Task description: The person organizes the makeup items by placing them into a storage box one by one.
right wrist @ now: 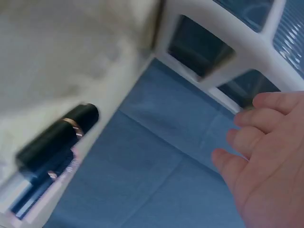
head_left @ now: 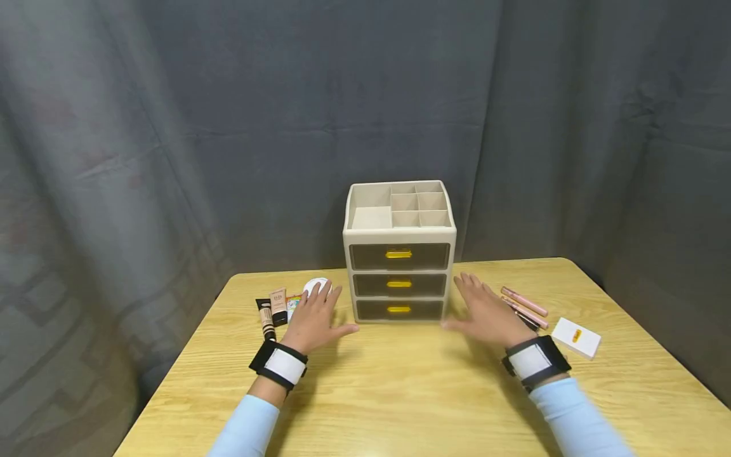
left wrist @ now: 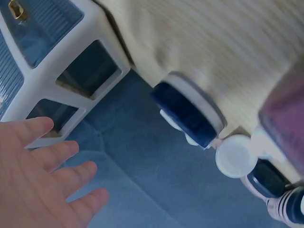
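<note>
- Spreading wide across the scene is the wooden counter (head_left: pixel 400 393), backed by a grey curtain (head_left: pixel 228 127) hanging in folds.
- Standing at the counter's middle, toward the back edge, is the cream drawer organiser (head_left: pixel 400 254) — three dark drawers with gold handles, all pushed in, and an open divided tray on top.
- Left hand (head_left: pixel 314 320) hovers just left of the organiser's base, its grip spread, fingers straight, holding nothing; the left wrist view shows the fingers (left wrist: pixel 57 154) fanned near the organiser's side.
- Right hand (head_left: pixel 485 314) sits just right of the organiser, blurred, its grip spread flat too — nothing held.
- White box (head_left: pixel 575 337) with a gold mark lies well right of the right hand.
- Round white compact (head_left: pixel 316 285) peeks out from behind the left hand's fingertips.
- Tubes (head_left: pixel 273 311) lie side by side just left of the left hand.
- Pink sticks (head_left: pixel 524 304) lie just beyond the right hand, with a dark one beside them.
</note>
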Motion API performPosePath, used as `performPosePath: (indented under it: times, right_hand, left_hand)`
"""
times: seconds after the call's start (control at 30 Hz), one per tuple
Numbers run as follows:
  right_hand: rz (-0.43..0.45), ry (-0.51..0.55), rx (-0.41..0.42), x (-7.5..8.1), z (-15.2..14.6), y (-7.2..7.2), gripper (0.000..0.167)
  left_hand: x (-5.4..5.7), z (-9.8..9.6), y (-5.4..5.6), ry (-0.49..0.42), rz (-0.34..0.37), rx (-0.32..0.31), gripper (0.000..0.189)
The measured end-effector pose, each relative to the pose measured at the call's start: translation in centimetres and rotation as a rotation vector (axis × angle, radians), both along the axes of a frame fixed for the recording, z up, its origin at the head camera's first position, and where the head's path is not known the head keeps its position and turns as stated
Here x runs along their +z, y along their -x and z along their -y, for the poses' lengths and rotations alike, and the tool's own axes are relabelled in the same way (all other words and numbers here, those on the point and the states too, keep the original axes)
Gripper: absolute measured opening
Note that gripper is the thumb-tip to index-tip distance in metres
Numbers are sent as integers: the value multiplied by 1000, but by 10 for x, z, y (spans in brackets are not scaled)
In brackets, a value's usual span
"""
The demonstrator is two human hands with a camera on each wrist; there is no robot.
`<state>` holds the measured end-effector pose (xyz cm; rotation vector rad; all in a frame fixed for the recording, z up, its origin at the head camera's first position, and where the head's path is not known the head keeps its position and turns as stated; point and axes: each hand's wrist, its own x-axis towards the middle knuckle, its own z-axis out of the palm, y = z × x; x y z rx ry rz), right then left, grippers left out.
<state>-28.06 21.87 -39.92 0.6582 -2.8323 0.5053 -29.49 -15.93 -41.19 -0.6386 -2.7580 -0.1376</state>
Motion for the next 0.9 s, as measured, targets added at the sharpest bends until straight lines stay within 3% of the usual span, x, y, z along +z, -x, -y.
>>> performPosePath:
  times: [0.2,0.4,0.53,0.73,0.9]
  right_hand:
    - [0,77,-3,25,0,5,104]
    - [-55,157,25,58,-4,14,75]
    - [-99,223,38,84,-4,20,67]
    - [-167,333,76,116,2,39,64]
    - [-156,407,88,128,9,59,62]
  left_hand:
    - [10,5,-6,-11,-5,1,98]
    - [29,13,-14,-30,-9,1,96]
    - [39,22,-17,-40,-51,-17,91]
    - [57,45,-21,-97,-104,-16,81]
    - [70,70,-21,-131,-82,55,76]
